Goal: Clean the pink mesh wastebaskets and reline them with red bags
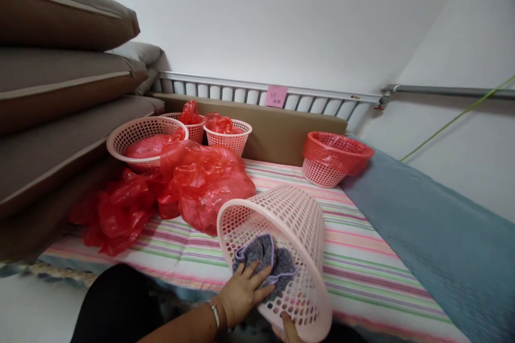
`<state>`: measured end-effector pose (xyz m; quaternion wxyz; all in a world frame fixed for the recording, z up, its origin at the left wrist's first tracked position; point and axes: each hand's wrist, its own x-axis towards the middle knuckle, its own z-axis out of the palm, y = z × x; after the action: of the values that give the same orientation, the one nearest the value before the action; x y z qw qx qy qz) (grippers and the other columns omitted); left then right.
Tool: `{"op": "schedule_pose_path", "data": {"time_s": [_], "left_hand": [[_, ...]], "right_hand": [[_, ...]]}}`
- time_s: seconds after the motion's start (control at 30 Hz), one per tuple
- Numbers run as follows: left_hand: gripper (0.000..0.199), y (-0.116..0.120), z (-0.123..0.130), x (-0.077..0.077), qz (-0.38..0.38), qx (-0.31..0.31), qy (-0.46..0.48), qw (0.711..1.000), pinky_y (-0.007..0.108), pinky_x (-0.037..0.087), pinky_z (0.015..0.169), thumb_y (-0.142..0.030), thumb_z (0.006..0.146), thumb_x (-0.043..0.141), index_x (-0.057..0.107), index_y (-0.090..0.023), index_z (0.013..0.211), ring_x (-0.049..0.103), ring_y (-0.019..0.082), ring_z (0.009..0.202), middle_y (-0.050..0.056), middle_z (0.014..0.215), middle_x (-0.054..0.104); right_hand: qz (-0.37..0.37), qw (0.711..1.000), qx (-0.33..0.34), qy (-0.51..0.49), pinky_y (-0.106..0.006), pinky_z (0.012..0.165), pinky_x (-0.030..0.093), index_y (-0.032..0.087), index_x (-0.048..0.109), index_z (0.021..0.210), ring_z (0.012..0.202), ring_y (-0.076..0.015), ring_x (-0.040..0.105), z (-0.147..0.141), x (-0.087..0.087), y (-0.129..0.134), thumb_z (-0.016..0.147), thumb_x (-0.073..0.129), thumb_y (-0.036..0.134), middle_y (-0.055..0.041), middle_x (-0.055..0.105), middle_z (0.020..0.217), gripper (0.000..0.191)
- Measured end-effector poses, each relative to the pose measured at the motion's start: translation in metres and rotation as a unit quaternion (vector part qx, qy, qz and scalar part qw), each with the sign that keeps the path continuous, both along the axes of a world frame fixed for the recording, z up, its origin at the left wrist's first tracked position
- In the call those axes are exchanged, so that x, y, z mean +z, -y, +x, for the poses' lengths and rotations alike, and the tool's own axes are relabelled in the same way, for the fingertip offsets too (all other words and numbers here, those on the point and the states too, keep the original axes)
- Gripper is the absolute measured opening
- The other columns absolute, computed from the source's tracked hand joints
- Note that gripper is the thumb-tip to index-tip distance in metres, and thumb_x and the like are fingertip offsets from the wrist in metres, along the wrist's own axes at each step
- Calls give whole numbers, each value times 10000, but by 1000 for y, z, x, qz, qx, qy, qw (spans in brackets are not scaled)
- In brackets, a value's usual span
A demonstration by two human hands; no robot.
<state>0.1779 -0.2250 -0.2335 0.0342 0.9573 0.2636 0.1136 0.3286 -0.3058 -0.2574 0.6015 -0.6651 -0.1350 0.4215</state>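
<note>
A pale pink perforated plastic basket (295, 214) lies tipped on its side on the striped sheet, its mouth facing me. Inside its mouth is a grey cloth (259, 254) with purple edging, bunched against the wall. My left hand (243, 292), with a bracelet at the wrist, rests on this cloth with fingers spread apart. At the basket's lower rim, my right hand (287, 329) grips the edge; only part of its fingers shows, the rest being hidden by the basket and the frame's bottom edge.
Red plastic bags (209, 187) lie heaped left of the basket. Behind them stand pink baskets (147, 158) holding red bags. Another red-lined basket (324, 171) stands at right. Thick brown cushions (60, 80) are stacked at left. A radiator (225, 88) runs along the wall.
</note>
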Motion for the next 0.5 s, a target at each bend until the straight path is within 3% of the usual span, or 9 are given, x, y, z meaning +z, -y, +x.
{"op": "schedule_pose_path", "data": {"time_s": [0.13, 0.3, 0.43, 0.5], "left_hand": [[413, -11, -19, 5, 39, 17, -29, 999, 555, 380, 954, -247, 949, 385, 396, -299, 1359, 348, 354, 1316, 13, 1543, 248], [344, -34, -45, 22, 47, 57, -47, 996, 562, 339, 980, -241, 950, 382, 511, -282, 1267, 366, 332, 1310, 22, 1501, 351], [567, -44, -45, 36, 26, 111, -35, 993, 492, 373, 964, -106, 883, 438, 341, -343, 1388, 455, 290, 1243, 57, 1464, 410], [716, -46, -40, 39, 11, 148, -17, 989, 451, 379, 970, -65, 807, 489, 235, -268, 1444, 464, 284, 1233, 128, 1471, 377]], "right_hand": [[6, 1000, 1, 7, -422, 591, 572, 142, 221, 1444, 941, -386, 635, 1, -2, -2, 443, 675, 643, -190, 543, 1282, 1208], [-13, 998, 47, 42, -409, 602, 563, 27, 267, 1412, 755, -336, 676, 1, 13, -6, 532, 637, 609, -195, 682, 1012, 1118], [-4, 983, 96, 155, -337, 705, 549, 51, 430, 1333, 912, -310, 661, 7, 38, -6, 600, 569, 626, -171, 676, 1061, 941], [7, 970, 124, 211, -305, 799, 520, 111, 505, 1283, 987, -290, 640, 9, 45, -3, 598, 593, 610, -129, 686, 1064, 852]]}}
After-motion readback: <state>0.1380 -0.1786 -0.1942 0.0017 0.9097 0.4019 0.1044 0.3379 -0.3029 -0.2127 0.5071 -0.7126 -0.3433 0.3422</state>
